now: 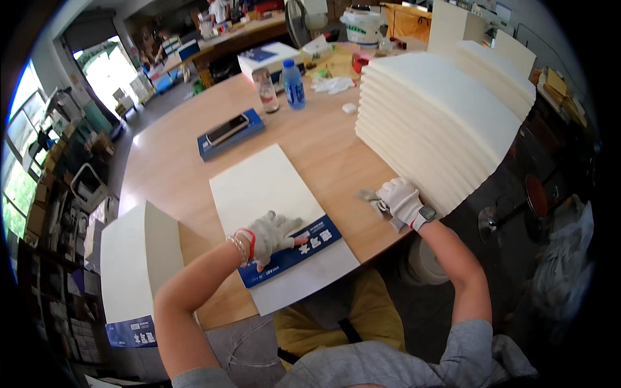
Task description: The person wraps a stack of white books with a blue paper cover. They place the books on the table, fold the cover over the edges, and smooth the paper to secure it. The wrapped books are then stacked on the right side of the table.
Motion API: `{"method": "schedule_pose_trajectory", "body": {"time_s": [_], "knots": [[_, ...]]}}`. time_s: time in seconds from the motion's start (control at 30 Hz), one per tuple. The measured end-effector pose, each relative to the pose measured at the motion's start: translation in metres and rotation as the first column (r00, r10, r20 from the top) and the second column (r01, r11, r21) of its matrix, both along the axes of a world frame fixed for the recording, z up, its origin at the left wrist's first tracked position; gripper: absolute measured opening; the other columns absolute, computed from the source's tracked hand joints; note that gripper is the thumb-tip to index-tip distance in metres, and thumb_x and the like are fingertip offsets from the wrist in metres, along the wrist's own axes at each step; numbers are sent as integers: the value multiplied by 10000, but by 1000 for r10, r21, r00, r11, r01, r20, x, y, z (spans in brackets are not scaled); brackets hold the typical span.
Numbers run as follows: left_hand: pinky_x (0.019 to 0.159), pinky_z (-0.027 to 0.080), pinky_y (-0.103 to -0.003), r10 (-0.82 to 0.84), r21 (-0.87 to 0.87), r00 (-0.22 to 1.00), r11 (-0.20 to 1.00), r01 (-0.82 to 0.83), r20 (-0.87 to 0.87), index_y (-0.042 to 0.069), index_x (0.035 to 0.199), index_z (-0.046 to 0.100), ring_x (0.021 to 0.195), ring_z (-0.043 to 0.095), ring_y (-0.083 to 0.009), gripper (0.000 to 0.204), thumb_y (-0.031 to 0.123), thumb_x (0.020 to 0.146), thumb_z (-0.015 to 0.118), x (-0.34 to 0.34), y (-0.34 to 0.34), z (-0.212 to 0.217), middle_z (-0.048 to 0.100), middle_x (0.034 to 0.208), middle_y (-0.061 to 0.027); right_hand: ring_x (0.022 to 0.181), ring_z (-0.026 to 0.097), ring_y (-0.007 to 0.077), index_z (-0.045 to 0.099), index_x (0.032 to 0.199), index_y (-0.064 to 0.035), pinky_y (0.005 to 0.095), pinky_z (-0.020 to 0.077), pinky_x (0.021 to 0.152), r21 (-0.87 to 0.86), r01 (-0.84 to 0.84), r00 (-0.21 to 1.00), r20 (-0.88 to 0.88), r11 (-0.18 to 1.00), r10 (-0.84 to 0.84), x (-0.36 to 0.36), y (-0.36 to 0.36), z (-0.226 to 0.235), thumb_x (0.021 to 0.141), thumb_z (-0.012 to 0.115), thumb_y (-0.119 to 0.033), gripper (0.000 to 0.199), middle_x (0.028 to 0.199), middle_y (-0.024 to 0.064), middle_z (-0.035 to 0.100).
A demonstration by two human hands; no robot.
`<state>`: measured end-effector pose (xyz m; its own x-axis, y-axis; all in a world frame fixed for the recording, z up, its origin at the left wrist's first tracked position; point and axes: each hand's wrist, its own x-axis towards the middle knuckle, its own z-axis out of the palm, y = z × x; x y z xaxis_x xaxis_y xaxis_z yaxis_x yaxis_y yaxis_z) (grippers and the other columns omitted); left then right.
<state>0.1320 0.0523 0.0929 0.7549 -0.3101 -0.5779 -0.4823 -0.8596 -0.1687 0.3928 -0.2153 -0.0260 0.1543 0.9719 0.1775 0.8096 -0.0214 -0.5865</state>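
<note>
My left hand (pixel 275 236), in a pale glove with some bare fingertips, lies with fingers spread on a blue printed band (pixel 291 253). The band crosses the near part of a white paper pad (pixel 262 184) flat on the table. A plain white flap (pixel 307 282) extends from the band past the table's front edge. At the table's right edge, my gloved right hand (pixel 401 200) is closed on a crumpled grey cloth (pixel 380 205), just beside a tall stack of thick white pads (pixel 420 123). A dark watch is on that wrist.
A phone (pixel 228 129) rests on a blue box (pixel 249 134) beyond the pad. Two bottles, one clear (pixel 266 90) and one blue-labelled (pixel 294 85), stand farther back. More white pads (pixel 132 258) with a blue band are at left. A stool (pixel 535 196) stands at right.
</note>
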Motion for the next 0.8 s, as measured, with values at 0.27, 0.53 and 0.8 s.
{"method": "schedule_pose_trajectory", "body": {"time_s": [0.27, 0.53, 0.8], "knots": [[829, 511, -402, 455, -179, 794, 890, -419, 404, 161, 1222, 600, 1002, 606, -303, 452, 137, 775, 665, -70, -2, -34, 587, 1125, -115, 686, 561, 209, 618, 1001, -87, 346, 453, 622, -164, 361, 882, -260, 918, -394, -97, 80, 51, 926, 590, -377, 301, 763, 73, 611], [615, 497, -285, -498, 571, 522, -821, -25, -693, 21, 1063, 532, 692, 560, -157, 516, 524, 946, 520, -126, -67, -111, 580, 853, -70, 799, 625, 187, 682, 1028, 53, 333, 492, 736, -321, 135, 465, -815, 937, -346, -81, 155, 29, 918, 522, -606, 687, 899, 137, 694], [399, 350, -248, 35, 111, 355, -918, 382, -934, 168, 757, 461, 467, 425, -125, 285, 313, 953, 607, -102, -51, -109, 420, 579, 21, 854, 644, 156, 626, 1072, 43, 282, 509, 753, -6, 73, 560, -827, 997, -45, -37, 224, -20, 908, 613, -283, 365, 954, 109, 682]]}}
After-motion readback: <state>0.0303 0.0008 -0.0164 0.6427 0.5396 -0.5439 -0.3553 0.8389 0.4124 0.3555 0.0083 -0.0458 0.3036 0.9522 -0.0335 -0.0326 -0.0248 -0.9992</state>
